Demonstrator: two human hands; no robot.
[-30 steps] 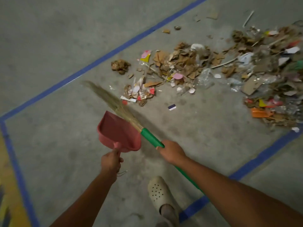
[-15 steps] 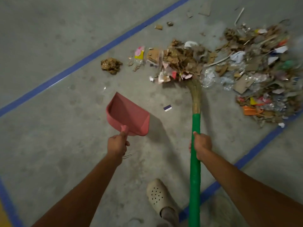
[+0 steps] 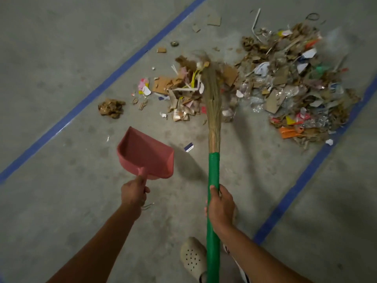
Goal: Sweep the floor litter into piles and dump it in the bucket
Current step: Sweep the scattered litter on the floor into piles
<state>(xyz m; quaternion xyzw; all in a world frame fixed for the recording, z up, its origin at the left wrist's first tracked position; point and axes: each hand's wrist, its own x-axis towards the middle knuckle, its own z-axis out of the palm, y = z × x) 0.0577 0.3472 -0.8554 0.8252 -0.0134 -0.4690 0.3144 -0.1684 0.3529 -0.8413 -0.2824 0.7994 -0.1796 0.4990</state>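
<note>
As the head view has it, the broom [image 3: 213, 111] is gripped by the right hand [image 3: 221, 205], fingers wrapped round the green handle. Its long axis runs almost straight away from the person, and the bristles are planted in the litter.

A smaller cluster of cardboard and paper [image 3: 181, 94] is found just left of the bristles, touching them. The big pile [image 3: 285, 82] is spread to their right, up against the blue tape line [image 3: 306, 176]. That is the relation that counts: loose stuff left, main heap right, bristles between the 2. A left-to-right drag is judged the likely call, so that the cluster is merged into the heap.

2 strays are left outside such a stroke: a crumpled brown wad [image 3: 111, 107] well off to the left, and a small blue-and-white scrap [image 3: 188, 147] on the floor between broom and dustpan [image 3: 146, 156].

The pink dustpan is held at its stub handle by the left hand [image 3: 133, 194], fingers curled round it, mouth pointed toward the litter, nothing seen inside. No bucket is in view.
</note>
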